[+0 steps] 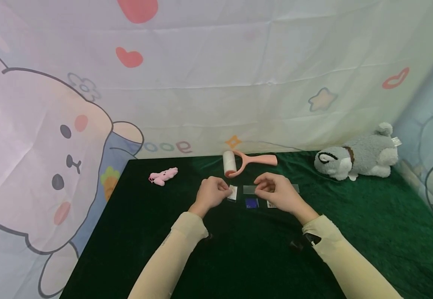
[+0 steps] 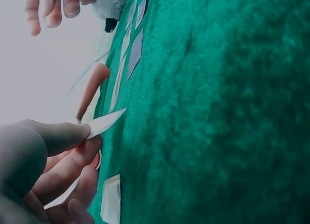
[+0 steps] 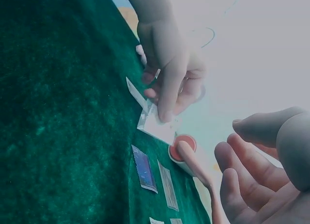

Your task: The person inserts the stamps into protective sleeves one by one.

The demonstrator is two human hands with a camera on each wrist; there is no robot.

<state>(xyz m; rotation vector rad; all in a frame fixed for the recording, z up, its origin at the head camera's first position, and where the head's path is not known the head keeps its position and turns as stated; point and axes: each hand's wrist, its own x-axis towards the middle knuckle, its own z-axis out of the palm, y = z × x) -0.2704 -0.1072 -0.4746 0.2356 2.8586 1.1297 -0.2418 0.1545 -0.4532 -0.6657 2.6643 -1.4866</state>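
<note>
My left hand (image 1: 210, 194) pinches a small flat white packet (image 3: 159, 123) by its edge, thumb on top, above the green cloth. Lying on the cloth beneath that hand is a second white packet (image 2: 111, 200). My right hand (image 1: 279, 194) hovers to the right with loosely bent fingers, thumb and fingertips apart and nothing between them. A blue packet (image 1: 252, 203) lies between the two hands. Behind it is a clear flat strip (image 1: 249, 189), running partly behind the right hand. Another white packet (image 1: 271, 204) is half covered by the right hand.
A pink-handled lint roller (image 1: 229, 162) lies behind the hands at the table's back edge. To the left is a small pink plush toy (image 1: 164, 176); a grey plush animal (image 1: 366, 158) lies at the back right. A printed curtain (image 1: 209, 91) hangs behind the green-covered table (image 1: 239, 265).
</note>
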